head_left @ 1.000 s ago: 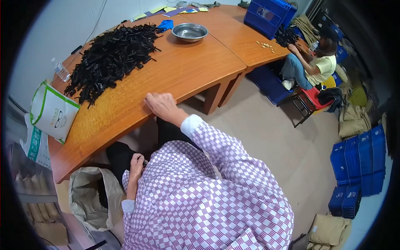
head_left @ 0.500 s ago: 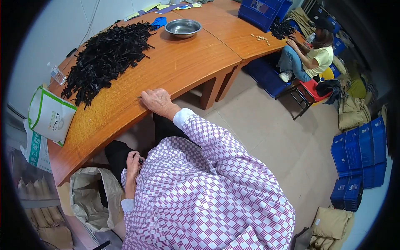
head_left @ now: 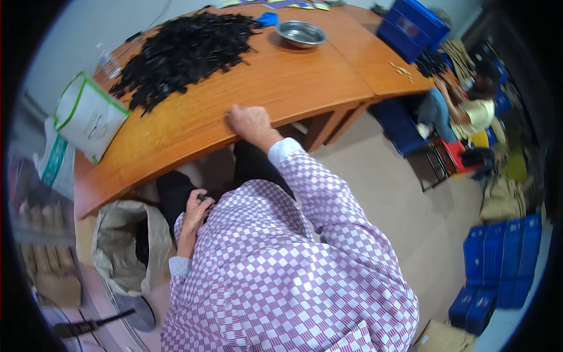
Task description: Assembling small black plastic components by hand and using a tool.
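Observation:
My right hand (head_left: 252, 124) rests at the near edge of the wooden table (head_left: 299, 76), its fingers closed. Whatever they may hold is too small and blurred to name. Low in my lap, close to my shirt, my left hand (head_left: 192, 218) is closed on a small black piece (head_left: 202, 198) that pokes out by the thumb. Beyond my right hand a big heap of black pieces (head_left: 187, 53) covers the table's left part. Beside my left hand stands a lined bag (head_left: 111, 246) with black pieces inside.
A white bag with green trim (head_left: 94, 120) and a plastic bottle (head_left: 108, 63) flank the heap. Behind are a metal bowl (head_left: 300, 35) and a blue crate (head_left: 410, 29). A seated person (head_left: 475, 114) works at right; blue bins (head_left: 504, 252) stack on the floor.
The whole view has swung, so the table sits further right and higher. My left hand has turned and lifted slightly, showing more of the black piece. My right hand stays at the table edge.

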Demonstrator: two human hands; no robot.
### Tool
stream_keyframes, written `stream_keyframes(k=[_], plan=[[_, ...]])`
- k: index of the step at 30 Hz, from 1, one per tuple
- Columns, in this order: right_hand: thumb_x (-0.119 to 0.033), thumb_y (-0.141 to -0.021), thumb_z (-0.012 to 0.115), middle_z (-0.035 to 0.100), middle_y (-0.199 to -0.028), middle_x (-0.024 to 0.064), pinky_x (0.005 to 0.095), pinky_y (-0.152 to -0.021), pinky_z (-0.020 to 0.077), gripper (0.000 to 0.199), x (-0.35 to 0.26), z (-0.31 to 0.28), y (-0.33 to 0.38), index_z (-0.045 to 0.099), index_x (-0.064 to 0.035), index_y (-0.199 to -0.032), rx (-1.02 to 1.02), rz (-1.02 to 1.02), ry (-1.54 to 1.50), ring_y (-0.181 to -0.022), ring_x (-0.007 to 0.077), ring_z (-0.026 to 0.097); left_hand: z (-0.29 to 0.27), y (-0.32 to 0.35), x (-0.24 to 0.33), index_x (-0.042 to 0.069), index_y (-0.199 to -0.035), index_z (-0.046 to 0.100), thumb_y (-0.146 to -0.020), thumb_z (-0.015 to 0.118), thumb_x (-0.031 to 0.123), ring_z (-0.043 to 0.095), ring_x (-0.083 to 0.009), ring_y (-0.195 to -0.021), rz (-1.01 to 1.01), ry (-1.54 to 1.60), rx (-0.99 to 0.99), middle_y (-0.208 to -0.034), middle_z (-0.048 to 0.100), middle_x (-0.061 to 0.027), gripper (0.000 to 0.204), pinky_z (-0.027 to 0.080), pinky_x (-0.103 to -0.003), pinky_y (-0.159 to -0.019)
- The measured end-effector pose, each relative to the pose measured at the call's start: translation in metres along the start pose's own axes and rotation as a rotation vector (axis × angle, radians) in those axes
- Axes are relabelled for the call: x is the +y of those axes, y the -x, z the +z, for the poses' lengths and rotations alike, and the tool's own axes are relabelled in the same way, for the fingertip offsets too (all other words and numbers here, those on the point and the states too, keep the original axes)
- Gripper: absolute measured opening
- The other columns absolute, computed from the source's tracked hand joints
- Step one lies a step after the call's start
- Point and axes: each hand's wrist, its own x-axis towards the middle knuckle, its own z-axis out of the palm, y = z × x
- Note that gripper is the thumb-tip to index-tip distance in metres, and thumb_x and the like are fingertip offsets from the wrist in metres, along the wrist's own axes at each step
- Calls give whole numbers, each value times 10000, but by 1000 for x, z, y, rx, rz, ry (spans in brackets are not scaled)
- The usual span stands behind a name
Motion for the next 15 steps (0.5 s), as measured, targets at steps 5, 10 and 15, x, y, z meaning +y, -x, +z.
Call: stream_keyframes(k=[5, 10, 15], plan=[[-342, -882, 542, 599, -562, 124, 399, -476, 492, 297, 3, 2, -4, 540, -83, -736, -13, -65, -5, -522, 293, 621, 15, 15, 7, 88, -1145, 443, -845, 586, 45, 568, -121, -640, -49, -23, 3, -814, 626, -94, 335, 445, -228, -522], [-310, -868, 577, 595, -632, 92, 392, -484, 485, 270, 1, 2, 0, 523, -93, -717, 152, -190, -45, -539, 283, 603, 8, 17, -9, 77, -1138, 447, -861, 566, 49, 570, -133, -656, -61, 43, -68, -809, 616, -98, 302, 453, -244, -524], [-238, -877, 562, 575, -638, 102, 399, -501, 461, 220, 4, 1, -1, 502, -99, -717, 172, -139, 20, -568, 292, 588, 13, 17, -1, 78, -1118, 456, -880, 570, 102, 562, -126, -622, -66, 40, -6, -782, 617, -81, 264, 451, -241, -527]])
